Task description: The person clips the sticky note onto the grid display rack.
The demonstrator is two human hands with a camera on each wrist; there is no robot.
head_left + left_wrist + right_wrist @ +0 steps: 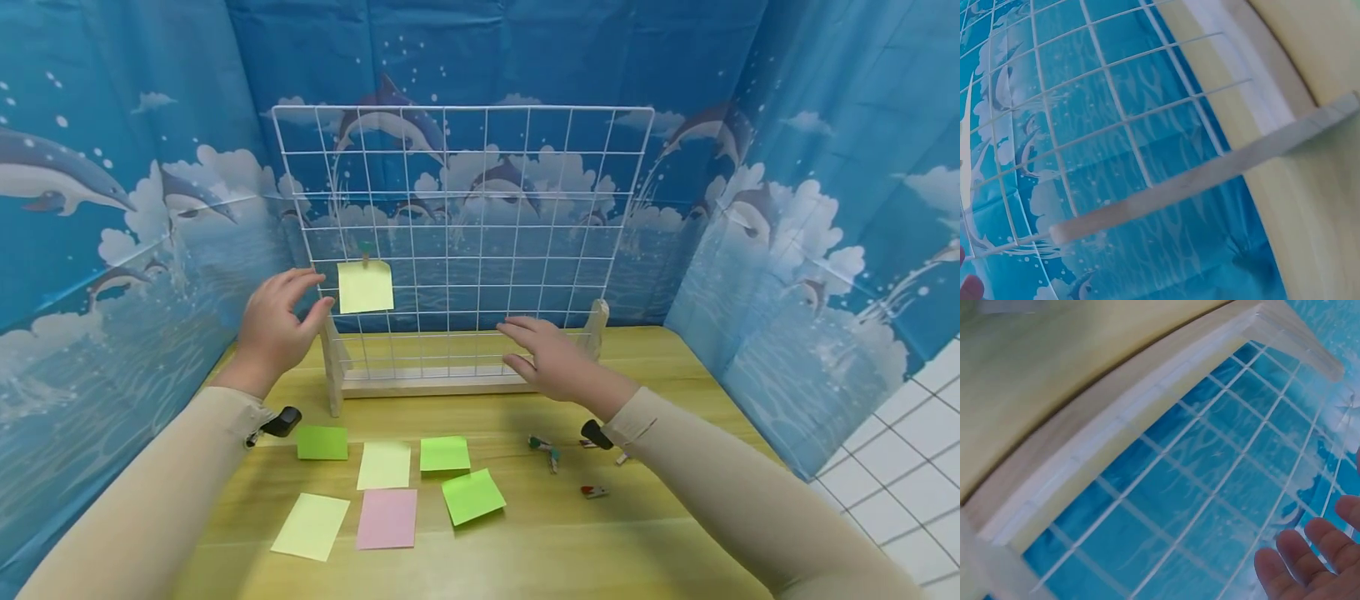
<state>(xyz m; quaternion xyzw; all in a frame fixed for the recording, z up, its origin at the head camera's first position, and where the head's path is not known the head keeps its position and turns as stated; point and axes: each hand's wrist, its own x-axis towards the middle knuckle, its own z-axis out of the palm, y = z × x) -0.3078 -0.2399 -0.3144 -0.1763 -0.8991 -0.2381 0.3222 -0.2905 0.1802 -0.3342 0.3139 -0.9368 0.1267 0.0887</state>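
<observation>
A white wire grid (465, 227) stands upright in a wooden base (442, 385). On its left part hangs a pale yellow sticky note (365, 287), held by a small clothespin with a green top (365, 250). My left hand (279, 312) is at the grid's left edge, thumb and fingers apart and nothing between them; whether it touches the wire I cannot tell. In front of the lower right of the grid, my right hand (551, 358) hovers with fingers extended and holds nothing. The right wrist view shows its spread fingertips (1297, 550).
On the wooden table lie green notes (322, 443), yellow notes (384, 465) and a pink note (387, 518). Several small clothespins (594, 492) are scattered under the right forearm. A blue dolphin-print curtain (465, 50) surrounds the table's back and sides.
</observation>
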